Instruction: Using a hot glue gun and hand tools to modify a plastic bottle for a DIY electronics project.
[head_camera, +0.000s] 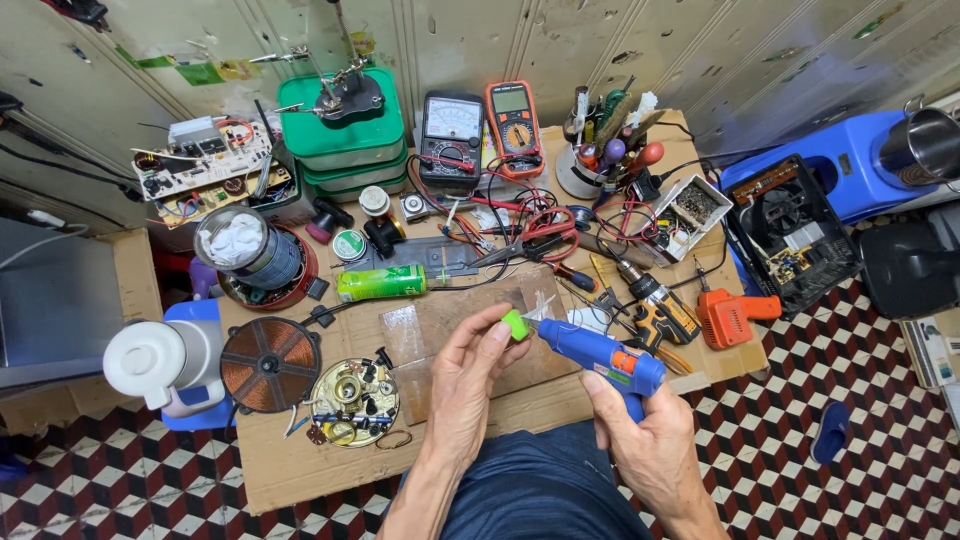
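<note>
My left hand (468, 372) pinches a small green block (515, 324) between thumb and fingers above a cardboard-covered workbench (300, 470). My right hand (650, 440) grips a blue glue gun (600, 355) by its handle, an orange trigger showing. The gun's nozzle points left and sits right at the green block. Both hands hover over a clear plastic sheet (440, 325) lying on the bench.
A copper coil disc (270, 363) and a round metal part (353, 402) lie at the left. A green can (381, 283), two multimeters (480, 130), red test leads, a tool cup (600, 150), a cordless drill (655, 305) and an orange tool (730, 315) crowd the bench.
</note>
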